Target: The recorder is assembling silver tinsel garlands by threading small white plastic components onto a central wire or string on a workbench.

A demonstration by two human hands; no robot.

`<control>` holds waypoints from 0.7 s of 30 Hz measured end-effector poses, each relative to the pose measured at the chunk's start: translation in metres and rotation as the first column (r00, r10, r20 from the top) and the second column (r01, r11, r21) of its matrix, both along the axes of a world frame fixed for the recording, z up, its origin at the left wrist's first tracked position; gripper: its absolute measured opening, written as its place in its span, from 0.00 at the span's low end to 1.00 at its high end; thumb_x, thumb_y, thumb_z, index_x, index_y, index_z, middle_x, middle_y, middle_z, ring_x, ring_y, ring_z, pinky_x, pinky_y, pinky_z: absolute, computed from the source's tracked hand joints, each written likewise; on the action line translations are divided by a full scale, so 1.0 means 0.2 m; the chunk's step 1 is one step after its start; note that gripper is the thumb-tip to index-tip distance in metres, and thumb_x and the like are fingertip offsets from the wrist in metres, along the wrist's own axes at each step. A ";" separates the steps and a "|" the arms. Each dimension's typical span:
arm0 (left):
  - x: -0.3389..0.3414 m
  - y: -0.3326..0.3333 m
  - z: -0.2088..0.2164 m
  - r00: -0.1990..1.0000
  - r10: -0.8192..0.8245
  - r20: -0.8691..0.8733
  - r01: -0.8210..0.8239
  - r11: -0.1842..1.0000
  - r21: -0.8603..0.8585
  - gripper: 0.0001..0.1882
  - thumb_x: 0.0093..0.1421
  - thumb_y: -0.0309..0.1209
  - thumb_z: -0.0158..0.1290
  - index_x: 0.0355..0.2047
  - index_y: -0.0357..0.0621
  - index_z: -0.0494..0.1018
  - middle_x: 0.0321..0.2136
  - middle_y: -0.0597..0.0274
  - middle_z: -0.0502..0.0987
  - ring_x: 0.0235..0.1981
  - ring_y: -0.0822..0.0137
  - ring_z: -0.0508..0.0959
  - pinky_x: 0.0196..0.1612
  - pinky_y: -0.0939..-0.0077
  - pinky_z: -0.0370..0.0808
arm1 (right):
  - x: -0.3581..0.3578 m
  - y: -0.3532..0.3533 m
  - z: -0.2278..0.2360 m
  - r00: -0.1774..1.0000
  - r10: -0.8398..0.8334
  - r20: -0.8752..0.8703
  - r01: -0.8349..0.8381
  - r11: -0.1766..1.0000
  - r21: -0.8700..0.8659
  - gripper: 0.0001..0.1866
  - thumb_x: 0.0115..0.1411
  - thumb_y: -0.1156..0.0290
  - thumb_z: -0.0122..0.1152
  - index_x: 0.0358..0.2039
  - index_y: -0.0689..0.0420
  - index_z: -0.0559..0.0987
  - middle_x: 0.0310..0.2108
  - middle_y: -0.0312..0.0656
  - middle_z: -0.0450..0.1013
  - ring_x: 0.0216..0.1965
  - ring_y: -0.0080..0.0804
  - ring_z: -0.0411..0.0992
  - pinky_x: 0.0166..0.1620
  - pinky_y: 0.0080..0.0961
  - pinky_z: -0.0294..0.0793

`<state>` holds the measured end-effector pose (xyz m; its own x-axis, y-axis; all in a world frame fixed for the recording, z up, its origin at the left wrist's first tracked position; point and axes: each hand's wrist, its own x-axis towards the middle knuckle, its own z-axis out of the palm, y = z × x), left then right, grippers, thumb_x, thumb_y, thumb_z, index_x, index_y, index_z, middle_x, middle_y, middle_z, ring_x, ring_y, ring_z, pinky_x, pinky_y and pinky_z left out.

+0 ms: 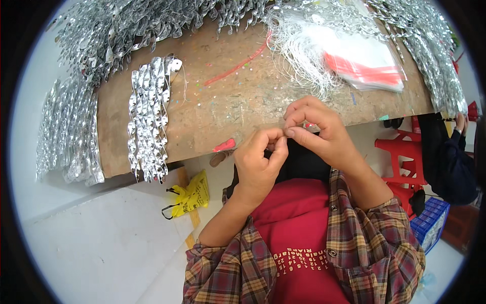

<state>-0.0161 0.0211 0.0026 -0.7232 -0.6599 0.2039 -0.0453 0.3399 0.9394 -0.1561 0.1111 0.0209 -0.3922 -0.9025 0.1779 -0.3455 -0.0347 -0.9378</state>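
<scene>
My left hand (258, 164) and my right hand (321, 129) meet fingertip to fingertip just over the front edge of the brown table (228, 104). Thumb and forefinger are pinched on both; whatever lies between them is too small to make out. Beyond my right hand lies a loose tangle of white string (304, 63). Beside it is a stack of clear plastic bags (364, 68) with red-orange bands. To the left, a bundle of shiny silver twisted strips (149, 119) lies across the table, its ends hanging over the front edge.
Silver strands are heaped along the far edge (167, 20) and hang at the left (68, 131) and right (430, 61). A red strip (238, 66) lies mid-table. Below are a yellow bag (192, 195), red stools (402, 157) and a blue crate (430, 223). A dark-clothed person (455, 167) is at right.
</scene>
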 end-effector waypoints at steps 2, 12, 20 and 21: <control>0.00 0.00 0.00 1.000 0.028 0.004 -0.027 0.997 -0.069 0.03 0.54 0.21 0.52 0.30 0.35 0.72 0.23 0.62 0.76 0.24 0.77 0.74 0.30 0.84 0.71 | 0.01 0.00 0.00 0.992 -0.013 -0.126 0.009 1.000 -0.027 0.03 0.51 0.75 0.58 0.27 0.60 0.75 0.34 0.41 0.69 0.37 0.29 0.68 0.41 0.21 0.66; 0.02 -0.02 0.05 0.990 -0.057 -0.130 0.128 0.759 0.638 0.05 0.59 0.24 0.50 0.35 0.35 0.71 0.27 0.64 0.75 0.26 0.80 0.72 0.30 0.88 0.70 | 0.02 0.01 -0.04 0.953 -0.015 0.301 0.018 1.000 -0.006 0.03 0.51 0.76 0.58 0.27 0.59 0.74 0.35 0.40 0.69 0.36 0.25 0.67 0.41 0.20 0.65; 0.02 -0.01 0.03 0.997 -0.019 -0.074 0.048 0.909 0.414 0.05 0.59 0.24 0.49 0.34 0.35 0.71 0.27 0.63 0.75 0.26 0.78 0.73 0.30 0.87 0.70 | 0.03 0.01 0.01 0.996 -0.049 -0.080 0.041 0.994 -0.101 0.03 0.50 0.76 0.59 0.27 0.59 0.75 0.35 0.42 0.70 0.36 0.29 0.67 0.41 0.21 0.64; 0.01 -0.02 0.05 0.993 -0.038 -0.108 0.092 0.827 0.555 0.06 0.59 0.25 0.49 0.35 0.34 0.71 0.26 0.62 0.75 0.27 0.78 0.73 0.31 0.86 0.71 | 0.03 0.01 0.01 0.978 -0.055 -0.203 0.028 0.991 -0.133 0.03 0.49 0.77 0.59 0.27 0.58 0.76 0.35 0.41 0.70 0.36 0.30 0.67 0.40 0.22 0.65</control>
<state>-0.0131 0.0169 0.0126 -0.7653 -0.6324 -0.1200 0.0504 -0.2448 0.9683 -0.1511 0.1125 0.0234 -0.3714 -0.8505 0.3723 -0.5338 -0.1325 -0.8352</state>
